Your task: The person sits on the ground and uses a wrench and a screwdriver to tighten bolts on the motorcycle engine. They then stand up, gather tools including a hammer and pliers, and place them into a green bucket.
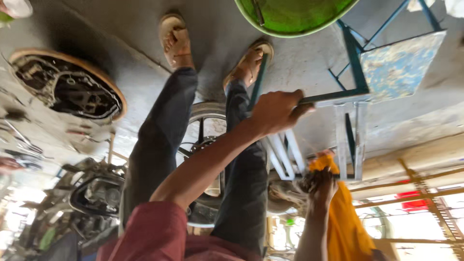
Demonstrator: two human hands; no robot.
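My left hand (pixel 276 112) reaches out from a red sleeve, and its fingers are closed around a dark teal bar of a metal frame (pixel 338 98). White slats (pixel 286 157) of the same frame run down below that hand. My right hand (pixel 319 186), dark with grime, grips a yellow cloth (pixel 344 217) against the lower end of the white slats. My legs in dark trousers (pixel 159 145) and my sandalled feet (pixel 175 38) stretch away on the concrete floor. A wheel rim (pixel 207 112) shows between the legs.
A green basin (pixel 290 17) sits on the floor beyond my feet. A worn blue panel (pixel 401 63) is fixed to the frame at the right. A round tray of dark metal parts (pixel 67 87) lies at the left, with machine parts (pixel 92 193) below it.
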